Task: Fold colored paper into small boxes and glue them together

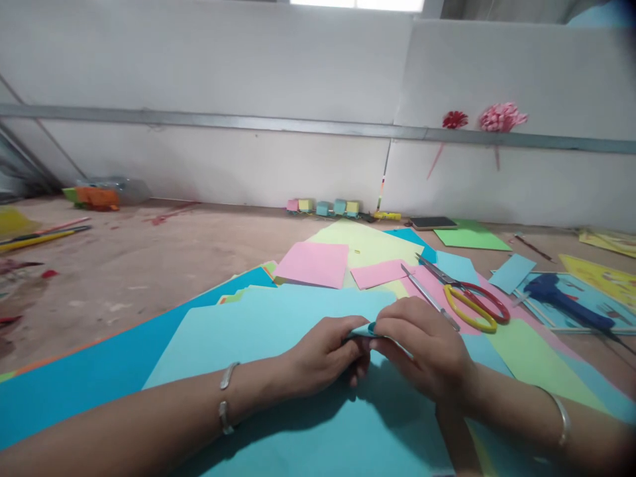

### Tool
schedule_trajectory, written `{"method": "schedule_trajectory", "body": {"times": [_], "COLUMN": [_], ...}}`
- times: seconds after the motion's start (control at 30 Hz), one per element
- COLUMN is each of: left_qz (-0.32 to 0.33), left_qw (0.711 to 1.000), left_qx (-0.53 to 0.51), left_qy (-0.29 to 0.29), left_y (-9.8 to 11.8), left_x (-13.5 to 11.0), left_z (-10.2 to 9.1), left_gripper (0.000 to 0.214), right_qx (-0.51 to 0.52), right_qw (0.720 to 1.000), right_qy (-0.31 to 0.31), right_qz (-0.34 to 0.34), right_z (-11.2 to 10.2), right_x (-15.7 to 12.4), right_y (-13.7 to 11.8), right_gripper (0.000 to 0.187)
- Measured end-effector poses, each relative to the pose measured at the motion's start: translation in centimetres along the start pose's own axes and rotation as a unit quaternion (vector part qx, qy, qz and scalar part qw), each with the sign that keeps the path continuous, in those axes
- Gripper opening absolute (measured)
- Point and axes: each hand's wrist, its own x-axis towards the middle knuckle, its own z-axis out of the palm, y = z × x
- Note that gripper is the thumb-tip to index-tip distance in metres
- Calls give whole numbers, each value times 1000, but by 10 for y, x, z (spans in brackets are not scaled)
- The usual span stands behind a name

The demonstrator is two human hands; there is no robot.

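Between my two hands is a small piece of light blue paper (362, 331), bent or rolled at its right end. My left hand (325, 351) pinches its left part between thumb and fingers. My right hand (422, 344) has its fingertips closed on the curled end. Much of the piece is hidden by my fingers. Below both hands lies a large light blue sheet (238, 331), with my hands' shadow on it. Scissors (467, 295) with one red and one yellow handle lie to the right, beside a slim silver pen-like tool (430, 297).
Pink paper pieces (313, 264) and a pale yellow sheet (368, 238) lie ahead. A blue glue gun (566, 301) rests at right, with a dark phone-like slab (433, 223) farther back. Small paper blocks (322, 208) line the wall. Pencils (44, 237) lie at far left.
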Motion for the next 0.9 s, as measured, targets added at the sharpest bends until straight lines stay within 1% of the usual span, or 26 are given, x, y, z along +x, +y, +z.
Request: {"method": "schedule_trajectory", "body": {"times": [0.07,0.13,0.2,0.3,0.4,0.47,0.57,0.7,0.8,0.9], "left_qz": [-16,-17,-21,-46,-65,-67,-72,-105,-107,-74], "left_qw": [1000,999,998,994,993,994,991,983,986,995], "left_qx": [-9,-15,-38,-82,-84,-81,-110,-146,-127,-68], "left_qy": [-13,-24,-38,-52,-45,-34,-19,-14,-13,7], "left_y": [0,0,0,1,2,4,6,8,11,14], "left_x": [0,-1,-1,-1,-1,-1,-3,-7,-10,-11], "left_z": [0,0,0,0,-1,0,4,11,14,14], "left_gripper": [32,35,40,51,59,59,57,56,58,58], "right_qx": [43,75,87,95,106,109,107,100,116,149], "right_qw": [998,994,991,986,980,977,975,978,974,964], "right_qy": [-4,-10,-23,-32,-33,-27,-11,-4,-17,-31], "right_qz": [41,72,98,134,163,180,194,181,196,216], "right_z": [1,1,0,-2,-3,-2,-1,-1,-3,-5], "right_x": [0,0,0,1,2,2,1,1,3,5], "right_y": [0,1,2,3,2,1,-1,-3,-7,-11], "right_gripper": [7,11,14,14,14,12,10,10,11,15]}}
